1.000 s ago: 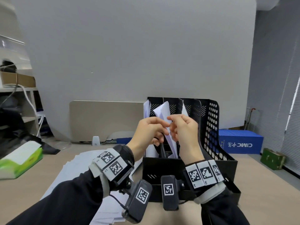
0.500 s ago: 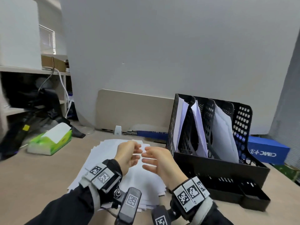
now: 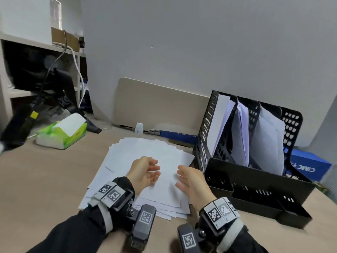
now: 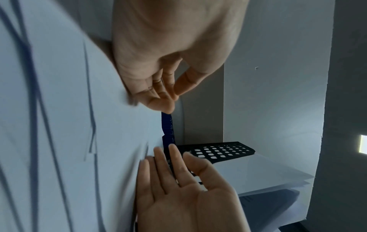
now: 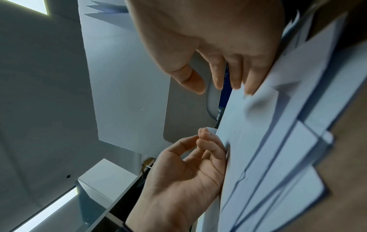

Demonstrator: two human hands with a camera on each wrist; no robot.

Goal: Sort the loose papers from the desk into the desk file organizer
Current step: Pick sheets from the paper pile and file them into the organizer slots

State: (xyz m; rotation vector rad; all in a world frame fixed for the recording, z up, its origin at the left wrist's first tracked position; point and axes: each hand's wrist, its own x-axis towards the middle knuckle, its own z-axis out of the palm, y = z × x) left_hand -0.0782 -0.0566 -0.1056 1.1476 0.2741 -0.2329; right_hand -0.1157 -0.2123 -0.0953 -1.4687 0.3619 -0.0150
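Note:
A loose pile of white papers [image 3: 144,152] lies fanned on the wooden desk, left of the black mesh file organizer [image 3: 255,178]. The organizer's three upright slots each hold white sheets [image 3: 219,121]. My left hand [image 3: 153,170] hovers low over the pile, palm inward, fingers loosely curled and empty. My right hand [image 3: 182,177] faces it a palm's width away, fingers nearly straight, also empty. In the left wrist view the left hand [image 4: 166,95] is close to the papers [image 4: 69,125]. The right wrist view shows the right fingertips [image 5: 250,89] at the top sheet [image 5: 278,141].
A green tissue box [image 3: 62,134] sits at the desk's far left. A beige board [image 3: 156,105] leans on the wall behind the pile, a small white device [image 3: 139,128] at its foot. A blue carton [image 3: 308,167] lies behind the organizer. Shelves with cables [image 3: 45,79] stand left.
A second ago both hands pinched a sheet at the organizer's slots. They have let it go and dropped left and down over the pile, empty; my view has turned left.

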